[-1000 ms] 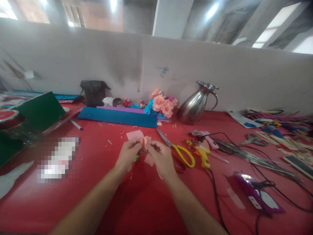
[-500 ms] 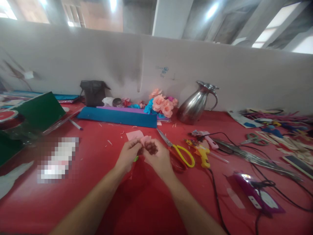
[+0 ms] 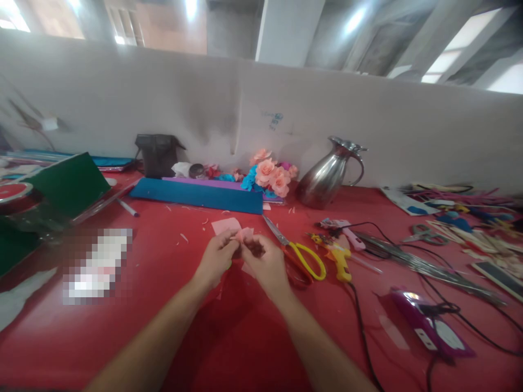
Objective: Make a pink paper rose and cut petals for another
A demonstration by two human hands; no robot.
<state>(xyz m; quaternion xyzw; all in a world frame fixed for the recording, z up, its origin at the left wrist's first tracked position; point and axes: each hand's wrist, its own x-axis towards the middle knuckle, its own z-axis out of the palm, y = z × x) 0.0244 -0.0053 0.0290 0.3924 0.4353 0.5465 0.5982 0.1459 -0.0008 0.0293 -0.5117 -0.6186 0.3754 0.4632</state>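
My left hand (image 3: 216,258) and my right hand (image 3: 265,264) meet over the middle of the red table, both closed on a small piece of pink paper (image 3: 245,234). Fingertips hide part of that paper. Just behind my left hand lies a flat pink paper piece (image 3: 225,225). A bit of green (image 3: 229,265) shows beside my left palm, too small to make out. To the right of my right hand rest large scissors (image 3: 304,258) with yellow and red handles, their blades pointing away from me.
A yellow glue gun (image 3: 341,261) with a black cord lies right of the scissors. Peach and blue paper flowers (image 3: 267,173), a metal jug (image 3: 330,174) and blue sheets (image 3: 196,196) stand along the wall. A purple power strip (image 3: 431,324) sits at right, a pen (image 3: 128,207) at left.
My hands stay in nearly the same place. My fingers have shifted on the pink paper, and less of the green bit shows beside my left palm.
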